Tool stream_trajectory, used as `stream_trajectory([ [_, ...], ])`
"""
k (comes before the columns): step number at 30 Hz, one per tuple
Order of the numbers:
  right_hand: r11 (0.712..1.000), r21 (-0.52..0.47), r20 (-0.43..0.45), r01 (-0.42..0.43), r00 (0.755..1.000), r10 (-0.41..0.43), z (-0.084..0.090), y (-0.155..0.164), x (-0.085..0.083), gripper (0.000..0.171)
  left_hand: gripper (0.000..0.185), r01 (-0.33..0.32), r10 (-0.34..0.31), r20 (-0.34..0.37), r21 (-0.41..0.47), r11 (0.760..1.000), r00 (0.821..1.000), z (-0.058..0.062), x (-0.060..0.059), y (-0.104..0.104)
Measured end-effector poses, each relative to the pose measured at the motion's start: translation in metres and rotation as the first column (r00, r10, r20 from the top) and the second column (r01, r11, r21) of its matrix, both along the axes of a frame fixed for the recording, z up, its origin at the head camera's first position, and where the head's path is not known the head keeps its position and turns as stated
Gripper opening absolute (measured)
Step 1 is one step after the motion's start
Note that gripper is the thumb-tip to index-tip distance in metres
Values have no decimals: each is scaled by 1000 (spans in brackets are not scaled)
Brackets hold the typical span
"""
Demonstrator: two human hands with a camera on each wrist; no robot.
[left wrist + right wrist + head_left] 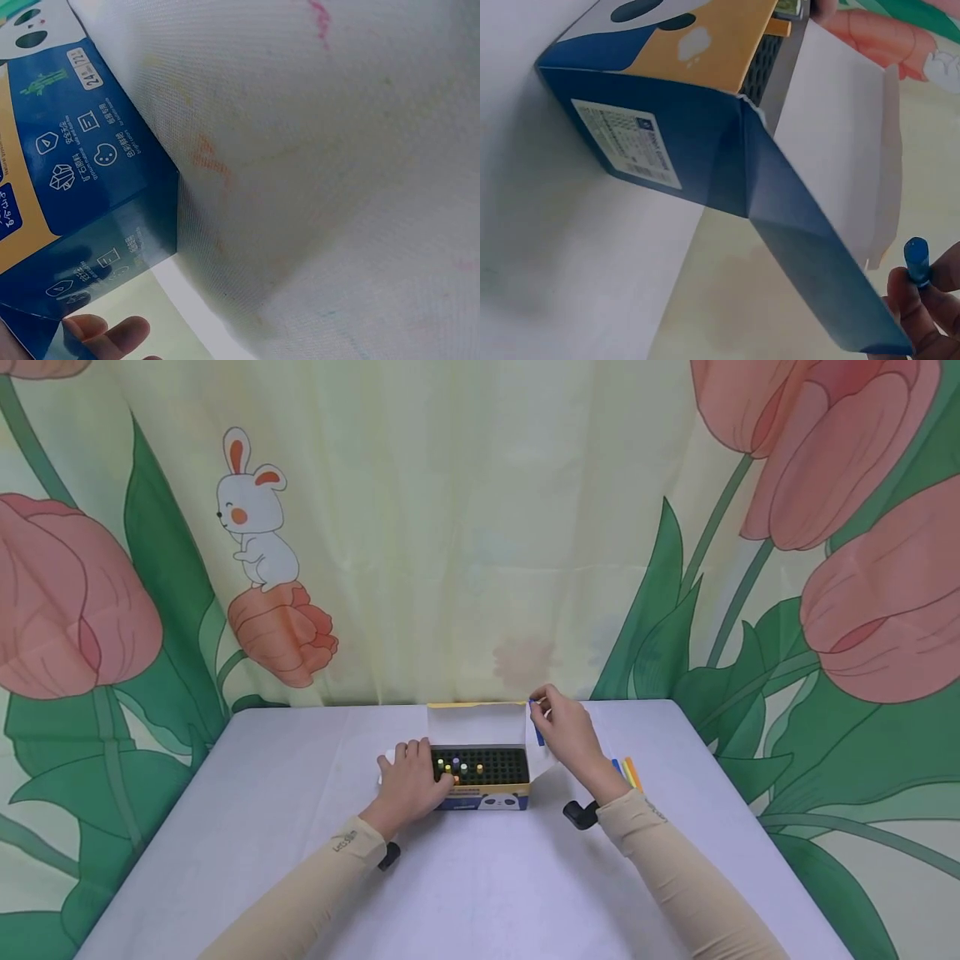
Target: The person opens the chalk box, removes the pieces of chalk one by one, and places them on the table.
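Observation:
A blue and yellow chalk box (465, 802) with a panda print stands with its lid (477, 725) raised at the back. Inside it sits a black grid of holes (504, 760), where several chalk sticks (456, 763) of different colours stand upright toward the left. My left hand (408, 781) grips the box's left end, thumb over the front edge; its fingertips (129, 334) show past a flap in the left wrist view. Beyond the right end of the box, my right hand (572, 733) pinches a blue chalk stick (916, 259) above the right side flap (825, 277).
More chalk sticks (632, 772), orange and blue among them, lie on the white-covered table (480, 893) to the right, partly hidden behind my right forearm. A curtain (450, 568) printed with tulips and a rabbit hangs behind the table.

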State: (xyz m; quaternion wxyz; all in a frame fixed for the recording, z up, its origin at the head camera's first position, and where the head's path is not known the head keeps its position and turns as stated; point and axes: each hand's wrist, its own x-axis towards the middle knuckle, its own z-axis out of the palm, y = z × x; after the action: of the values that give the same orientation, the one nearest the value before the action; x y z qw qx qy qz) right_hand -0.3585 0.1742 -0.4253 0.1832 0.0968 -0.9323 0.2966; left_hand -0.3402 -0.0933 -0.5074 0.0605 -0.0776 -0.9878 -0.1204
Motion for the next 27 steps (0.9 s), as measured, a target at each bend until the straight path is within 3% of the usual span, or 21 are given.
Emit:
stream_trajectory([
  [27, 994, 27, 36, 101, 994, -102, -17, 43, -3, 22, 84, 0, 0, 12, 26, 1000, 1000, 1, 1, 0],
])
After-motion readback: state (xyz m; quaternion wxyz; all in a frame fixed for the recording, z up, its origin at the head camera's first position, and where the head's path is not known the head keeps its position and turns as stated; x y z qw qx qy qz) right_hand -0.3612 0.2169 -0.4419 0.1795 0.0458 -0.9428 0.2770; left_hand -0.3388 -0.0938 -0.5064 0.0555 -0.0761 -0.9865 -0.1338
